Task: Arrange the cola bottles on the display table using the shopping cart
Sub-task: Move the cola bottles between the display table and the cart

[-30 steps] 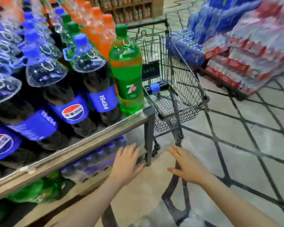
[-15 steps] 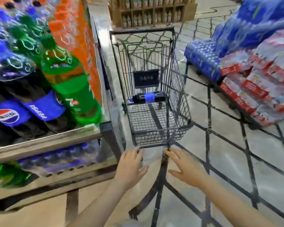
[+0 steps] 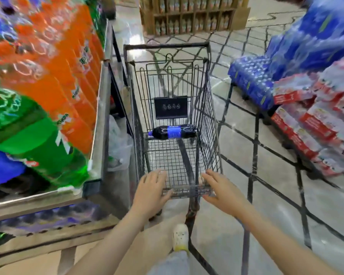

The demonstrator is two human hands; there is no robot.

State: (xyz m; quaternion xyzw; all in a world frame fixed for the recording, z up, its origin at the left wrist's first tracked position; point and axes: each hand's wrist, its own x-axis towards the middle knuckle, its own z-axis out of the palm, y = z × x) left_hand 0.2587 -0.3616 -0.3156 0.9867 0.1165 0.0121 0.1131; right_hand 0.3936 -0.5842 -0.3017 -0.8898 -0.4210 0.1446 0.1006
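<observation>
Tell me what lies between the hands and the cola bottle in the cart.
Only bare wire basket floor of the shopping cart. In the head view, left hand and right hand reach its near edge; the cola bottle lies on its side farther in.

Cola bottle (image 3: 174, 132) lies sideways inside shopping cart (image 3: 211, 108).

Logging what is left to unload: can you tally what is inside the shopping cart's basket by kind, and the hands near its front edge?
Dark plastic cola bottle with blue label, lying on its side in the black wire shopping cart: 1
Black sign plate: 1
Open hands at the near rim, left hand and right hand: 2
Total: 4
</observation>
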